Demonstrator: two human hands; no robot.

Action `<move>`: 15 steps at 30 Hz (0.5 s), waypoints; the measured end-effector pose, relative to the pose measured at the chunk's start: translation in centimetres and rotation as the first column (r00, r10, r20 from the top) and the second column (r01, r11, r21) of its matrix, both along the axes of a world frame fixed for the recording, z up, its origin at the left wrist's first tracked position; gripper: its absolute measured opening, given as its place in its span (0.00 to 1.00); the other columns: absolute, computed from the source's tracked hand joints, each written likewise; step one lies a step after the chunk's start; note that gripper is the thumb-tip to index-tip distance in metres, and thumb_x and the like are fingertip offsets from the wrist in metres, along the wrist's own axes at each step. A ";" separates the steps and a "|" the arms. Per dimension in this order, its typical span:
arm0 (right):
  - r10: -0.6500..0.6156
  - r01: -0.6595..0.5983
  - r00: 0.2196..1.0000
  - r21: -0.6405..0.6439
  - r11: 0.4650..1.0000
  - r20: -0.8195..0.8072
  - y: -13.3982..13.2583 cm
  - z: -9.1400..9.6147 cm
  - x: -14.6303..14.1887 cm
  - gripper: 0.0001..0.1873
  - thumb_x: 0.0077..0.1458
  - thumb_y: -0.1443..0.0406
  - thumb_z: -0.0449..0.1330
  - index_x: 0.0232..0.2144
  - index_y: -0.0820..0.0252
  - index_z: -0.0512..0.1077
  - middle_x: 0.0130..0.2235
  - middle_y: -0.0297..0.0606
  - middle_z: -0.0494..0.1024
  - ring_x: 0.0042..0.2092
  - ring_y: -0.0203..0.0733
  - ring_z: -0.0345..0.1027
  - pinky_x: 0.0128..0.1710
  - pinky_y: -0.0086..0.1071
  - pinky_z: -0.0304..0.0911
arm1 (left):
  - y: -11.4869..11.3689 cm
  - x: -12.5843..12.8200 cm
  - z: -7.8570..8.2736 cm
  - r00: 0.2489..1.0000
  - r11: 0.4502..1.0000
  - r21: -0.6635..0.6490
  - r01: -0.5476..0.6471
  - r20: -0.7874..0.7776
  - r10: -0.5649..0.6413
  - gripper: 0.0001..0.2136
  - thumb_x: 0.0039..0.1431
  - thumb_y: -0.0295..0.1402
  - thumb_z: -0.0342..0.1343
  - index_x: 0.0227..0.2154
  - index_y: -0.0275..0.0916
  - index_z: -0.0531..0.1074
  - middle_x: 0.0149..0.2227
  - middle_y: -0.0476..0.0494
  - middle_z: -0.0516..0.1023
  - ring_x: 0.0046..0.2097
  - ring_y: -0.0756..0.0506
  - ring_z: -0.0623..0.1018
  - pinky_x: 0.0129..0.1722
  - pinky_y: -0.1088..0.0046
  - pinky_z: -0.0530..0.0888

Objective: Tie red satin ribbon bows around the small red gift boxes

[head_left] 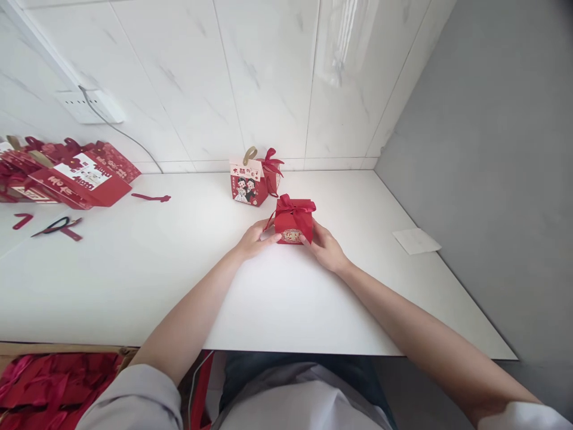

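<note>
A small red gift box (286,224) with a gold emblem on its front and a red ribbon bow (295,207) on top stands on the white table. My left hand (258,240) grips its left side, thumb on the front face. On the opposite side, my right hand (327,246) holds the box with its thumb near the lower front corner. The fingers behind the box are partly hidden. Just beyond it stand a red box with a cartoon couple and a tan loop (247,186), and another ribboned red box (271,173), partly covered by the first.
At the left lie several flattened red boxes (96,179), a red strap (152,197), scissors (56,225) and red scraps (22,221). White paper (416,240) lies near the right edge. A carton (58,349) of ribboned red boxes is below the table's front left. Tiled wall behind; grey panel right.
</note>
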State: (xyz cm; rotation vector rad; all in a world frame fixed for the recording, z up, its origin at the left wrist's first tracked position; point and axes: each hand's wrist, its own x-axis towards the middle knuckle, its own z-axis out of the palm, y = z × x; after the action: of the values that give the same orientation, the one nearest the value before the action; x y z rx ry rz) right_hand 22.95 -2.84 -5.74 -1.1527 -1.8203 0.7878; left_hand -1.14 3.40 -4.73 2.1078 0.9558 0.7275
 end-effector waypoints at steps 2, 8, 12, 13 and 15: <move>-0.026 0.025 0.991 -0.009 1.000 -0.135 0.2 0.1 -0.9 0.29 0.65 0.51 0.51 0.64 0.53 0.57 0.62 0.43 0.68 0.62 0.51 0.62 0.62 0.46 0.58 | 0.1 0.1 -0.3 0.997 0.998 0.062 -0.032 0.068 0.028 0.31 0.58 0.50 0.56 0.60 0.38 0.63 0.63 0.35 0.66 0.64 0.34 0.65 0.64 0.54 0.62; -0.192 0.143 0.872 -0.142 0.979 -0.449 1.0 -0.6 -4.1 0.29 0.60 0.46 0.55 0.55 0.57 0.63 0.55 0.46 0.73 0.57 0.51 0.66 0.58 0.45 0.62 | -0.1 1.0 -1.4 0.913 0.992 -0.056 -0.111 0.390 0.125 0.31 0.58 0.52 0.55 0.58 0.40 0.55 0.62 0.33 0.63 0.62 0.38 0.67 0.60 0.58 0.67; -0.152 0.099 0.844 -0.129 0.987 -0.514 1.9 -0.8 -4.8 0.23 0.58 0.45 0.55 0.43 0.55 0.65 0.48 0.41 0.75 0.51 0.48 0.69 0.52 0.42 0.65 | 0.8 1.0 -2.4 0.876 0.970 -0.160 -0.182 0.422 0.234 0.28 0.58 0.55 0.53 0.52 0.38 0.60 0.55 0.35 0.70 0.57 0.37 0.72 0.56 0.57 0.69; -0.140 0.085 0.837 -0.128 0.988 -0.529 2.0 -0.8 -4.8 0.21 0.58 0.45 0.55 0.39 0.54 0.64 0.46 0.40 0.75 0.49 0.47 0.69 0.50 0.41 0.66 | 1.1 1.0 -2.6 0.874 0.967 -0.174 -0.186 0.420 0.243 0.27 0.59 0.55 0.52 0.51 0.38 0.61 0.54 0.35 0.72 0.55 0.37 0.73 0.55 0.57 0.70; -0.110 0.048 0.825 -0.126 0.991 -0.554 2.2 -0.9 -4.6 0.20 0.57 0.45 0.57 0.34 0.53 0.60 0.43 0.37 0.74 0.46 0.45 0.69 0.47 0.39 0.67 | 1.3 0.9 -2.6 0.876 0.963 -0.205 -0.172 0.415 0.245 0.26 0.60 0.54 0.51 0.51 0.37 0.64 0.53 0.36 0.74 0.54 0.36 0.74 0.54 0.57 0.71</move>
State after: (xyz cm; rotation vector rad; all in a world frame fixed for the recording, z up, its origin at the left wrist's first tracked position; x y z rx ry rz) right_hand 18.37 -0.65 -6.60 -0.9235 -1.2414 1.0557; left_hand -0.25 4.73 -7.32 1.6129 0.9576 1.1378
